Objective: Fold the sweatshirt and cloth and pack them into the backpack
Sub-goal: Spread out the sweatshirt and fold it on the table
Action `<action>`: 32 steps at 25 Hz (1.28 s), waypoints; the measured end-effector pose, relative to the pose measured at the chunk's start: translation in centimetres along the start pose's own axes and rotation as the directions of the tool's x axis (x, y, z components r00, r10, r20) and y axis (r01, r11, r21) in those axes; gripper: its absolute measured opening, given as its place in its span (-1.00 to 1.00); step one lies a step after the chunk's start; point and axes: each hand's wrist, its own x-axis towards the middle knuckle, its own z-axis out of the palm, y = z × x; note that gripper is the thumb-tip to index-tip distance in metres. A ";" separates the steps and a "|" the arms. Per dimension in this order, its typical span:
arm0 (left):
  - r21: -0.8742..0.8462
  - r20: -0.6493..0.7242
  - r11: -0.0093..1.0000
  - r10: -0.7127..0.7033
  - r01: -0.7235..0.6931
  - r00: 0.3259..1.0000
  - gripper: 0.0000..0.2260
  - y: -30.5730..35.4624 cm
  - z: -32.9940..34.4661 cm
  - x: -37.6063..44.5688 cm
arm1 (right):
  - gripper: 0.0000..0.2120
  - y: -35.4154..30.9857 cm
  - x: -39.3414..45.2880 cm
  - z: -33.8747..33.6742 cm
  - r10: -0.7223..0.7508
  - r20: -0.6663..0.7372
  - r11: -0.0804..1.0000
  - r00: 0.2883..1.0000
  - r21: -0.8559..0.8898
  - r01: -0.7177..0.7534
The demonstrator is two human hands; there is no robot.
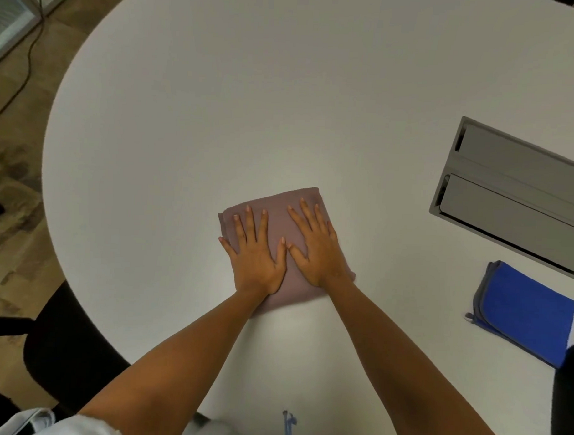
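Observation:
A mauve sweatshirt (279,213), folded into a compact rectangle, lies on the white round table (250,102) near its middle. My left hand (256,252) presses flat on its left half, fingers straight and spread. My right hand (314,247) presses flat on its right half, thumb beside the left hand's thumb. A folded blue cloth (526,313) with grey edging lies on the table at the right. A dark shape (569,399) at the right edge may be the backpack; I cannot tell.
A grey cable hatch (507,192) is set into the table at the right. A black office chair (63,349) stands at the table's left edge. A cable (27,62) runs across the floor at the upper left.

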 end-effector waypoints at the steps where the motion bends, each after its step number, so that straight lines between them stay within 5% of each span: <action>1: 0.000 0.003 1.000 -0.002 0.002 1.000 -0.36 0.0 0.1 0.2 | -0.34 0.1 0.2 0.1 0.001 0.004 1.000 1.000 0.009 -0.001; 7: 0.021 0.010 1.000 0.004 -0.004 1.000 -0.35 0.1 -0.1 0.5 | -0.32 0.5 0.8 0.3 0.014 -0.014 0.999 1.000 0.050 -0.013; 12: 0.072 0.029 0.997 0.005 -0.007 1.000 -0.35 0.2 -0.3 0.5 | -0.12 0.0 0.8 0.0 0.398 -0.102 0.907 0.912 0.196 -0.374; 17: 0.187 0.052 0.982 0.028 -0.037 0.998 -0.34 0.6 -1.5 0.7 | 0.11 -0.3 3.7 -2.9 0.593 0.168 0.730 0.788 0.302 -0.614; 21: 0.201 0.111 0.978 0.039 -0.061 0.993 -0.35 1.0 -3.1 0.3 | 0.02 0.1 4.9 -5.9 0.552 0.443 0.544 0.706 0.451 -0.708; 24: 0.116 0.113 0.992 0.044 -0.057 0.993 -0.40 1.3 -4.0 -1.0 | -0.08 -0.5 4.0 -6.6 0.500 0.525 0.481 0.689 0.493 -0.725; 28: -0.277 0.049 0.960 -0.016 0.029 0.999 -0.46 1.9 -5.9 -2.0 | -0.19 -2.9 2.3 -7.4 0.481 0.307 0.572 0.821 0.600 -0.559; 32: -0.613 -0.007 0.783 -0.144 0.110 0.990 -0.52 4.5 -8.5 -1.3 | -0.31 -5.3 2.7 -11.2 0.394 0.006 0.771 0.919 0.542 -0.334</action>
